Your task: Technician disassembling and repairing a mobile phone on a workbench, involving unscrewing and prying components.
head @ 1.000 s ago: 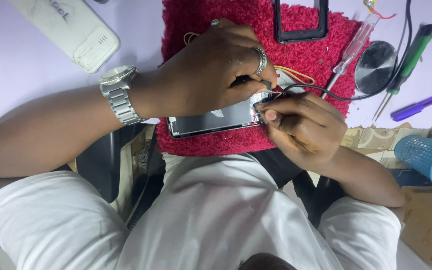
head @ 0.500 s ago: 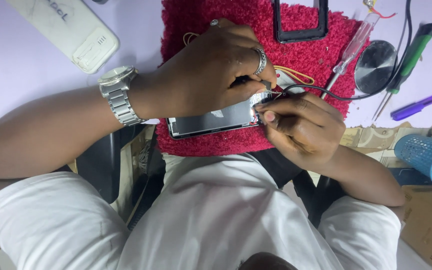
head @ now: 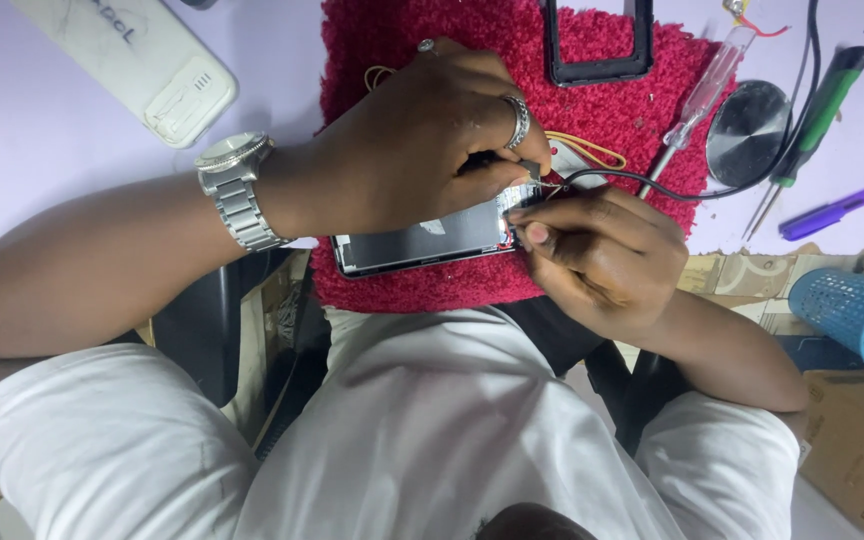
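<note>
The left hand (head: 422, 150) and right hand (head: 602, 255) cover much of the open phone (head: 422, 240), so the small part they pinch is too tiny to tell, and the black frame (head: 597, 45) is cut off at the top edge.

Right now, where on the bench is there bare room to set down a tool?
Bare lilac desk lies between the white handset and the red mat. Right of the mat is crowded: clear screwdriver, round disc, green screwdriver, purple pen.

white short-sleeve shirt (head: 422, 430) | silver wristwatch (head: 237, 185) l wrist | silver ring (head: 519, 120)
</note>
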